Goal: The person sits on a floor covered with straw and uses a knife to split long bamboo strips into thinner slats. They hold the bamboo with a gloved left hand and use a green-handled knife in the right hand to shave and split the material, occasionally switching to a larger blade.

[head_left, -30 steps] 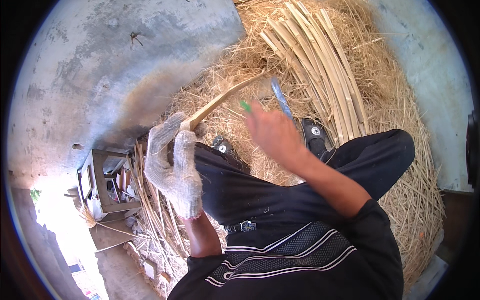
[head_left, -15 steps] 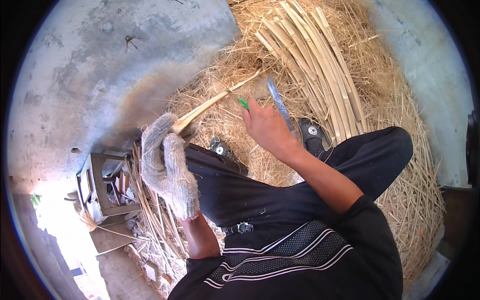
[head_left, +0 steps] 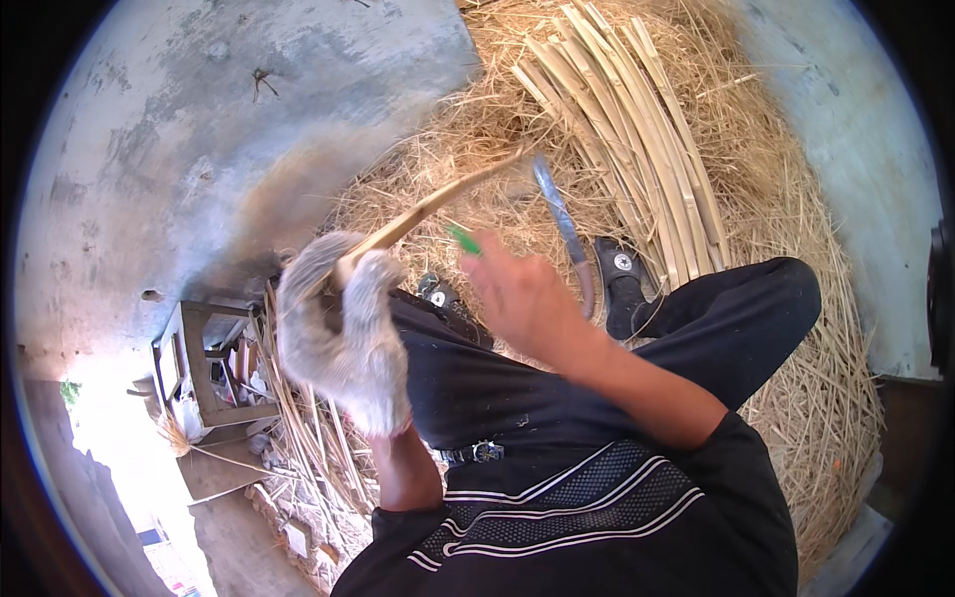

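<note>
My left hand [head_left: 343, 328], in a greyish-white knitted glove, is closed around the near end of a pale split bamboo strip [head_left: 423, 206]. The strip slants up and to the right over the shavings. My bare right hand [head_left: 522, 298], smeared by motion, is closed on a small green object [head_left: 464, 239] whose tip pokes out past the fingers; its kind is hidden. That hand is to the right of the strip and apart from it. Just beyond it, a long-bladed knife [head_left: 557, 204] with a brownish handle lies on the shavings between my feet.
Several long bamboo strips [head_left: 637, 139] lie in a bundle at the far right on a thick layer of shavings [head_left: 796, 199]. A small wooden stand [head_left: 199, 368] with odds and ends is at left, beside thin sticks [head_left: 318, 428]. Concrete walls [head_left: 179, 149] flank the heap.
My right hand has moved a little nearer to me with the green object, uncovering the knife's handle. The strip has turned in my gloved left hand, showing a browner face.
</note>
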{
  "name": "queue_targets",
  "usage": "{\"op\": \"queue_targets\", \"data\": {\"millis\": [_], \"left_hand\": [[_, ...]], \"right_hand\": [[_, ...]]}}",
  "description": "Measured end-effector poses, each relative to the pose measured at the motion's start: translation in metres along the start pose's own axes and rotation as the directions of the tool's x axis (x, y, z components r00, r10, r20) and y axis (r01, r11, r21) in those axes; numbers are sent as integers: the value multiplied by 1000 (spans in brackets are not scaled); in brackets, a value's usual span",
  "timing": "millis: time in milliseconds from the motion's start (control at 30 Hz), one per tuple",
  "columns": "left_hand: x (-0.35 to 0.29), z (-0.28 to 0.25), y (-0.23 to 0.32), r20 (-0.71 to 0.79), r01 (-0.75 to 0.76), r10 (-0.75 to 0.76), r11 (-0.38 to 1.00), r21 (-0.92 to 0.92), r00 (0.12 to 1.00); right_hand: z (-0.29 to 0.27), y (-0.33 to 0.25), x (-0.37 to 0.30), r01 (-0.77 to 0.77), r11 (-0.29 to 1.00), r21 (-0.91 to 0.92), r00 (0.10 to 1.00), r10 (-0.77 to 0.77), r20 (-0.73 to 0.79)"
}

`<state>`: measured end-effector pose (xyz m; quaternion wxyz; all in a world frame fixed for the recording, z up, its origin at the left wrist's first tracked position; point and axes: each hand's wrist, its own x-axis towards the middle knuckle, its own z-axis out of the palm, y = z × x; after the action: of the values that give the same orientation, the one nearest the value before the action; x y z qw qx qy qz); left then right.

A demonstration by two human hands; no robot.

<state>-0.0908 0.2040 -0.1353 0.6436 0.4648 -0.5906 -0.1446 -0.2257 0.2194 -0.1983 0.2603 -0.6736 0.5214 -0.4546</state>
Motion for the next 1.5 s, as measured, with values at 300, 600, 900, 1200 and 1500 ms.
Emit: {"op": "queue_targets", "data": {"millis": [300,600,900,1200,1500], "left_hand": [[1,-5,-12,93,-133,115,965,227,989],[7,-9,-15,169,-220,183,947,234,968],[27,-16,16,-35,-231,233,972,46,972],[11,-23,-9,63,-93,84,982,162,994],[8,-18,-8,250,-252,198,945,209,948]], "right_hand": [[2,-1,10,61,988,-144,998,-64,-18],[0,22,15,-67,983,-173,993,82,81],[24,208,-11,-691,608,-391,638,767,66],[-46,-12,14,-293,947,-128,894,319,313],[-22,-17,4,-59,998,15,993,57,102]]}}
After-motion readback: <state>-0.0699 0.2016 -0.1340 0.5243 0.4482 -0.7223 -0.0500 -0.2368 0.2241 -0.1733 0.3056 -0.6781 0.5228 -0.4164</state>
